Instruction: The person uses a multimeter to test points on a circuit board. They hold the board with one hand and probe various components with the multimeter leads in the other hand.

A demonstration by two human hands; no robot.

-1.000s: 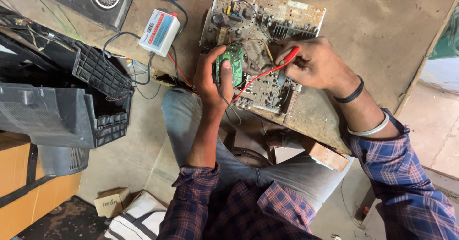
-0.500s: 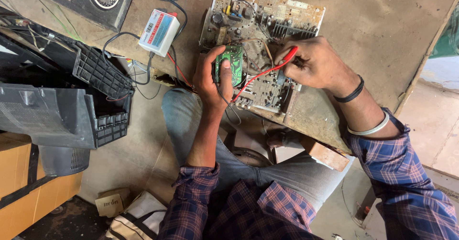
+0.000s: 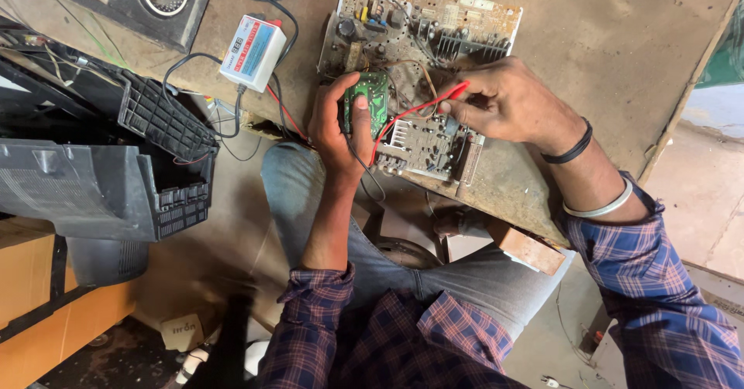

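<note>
red probe (image 3: 434, 104) in right hand (image 3: 504, 106), tip pointing left-down

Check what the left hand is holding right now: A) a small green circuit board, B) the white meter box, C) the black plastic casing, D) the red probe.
A: the left hand grips the small green circuit board with its thumb pressed on the face, while the right hand holds the red probe.

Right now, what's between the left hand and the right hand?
In the head view, the small green board held by the left hand, then the red probe with its lead, held by the right hand, all over the big circuit board.
</note>
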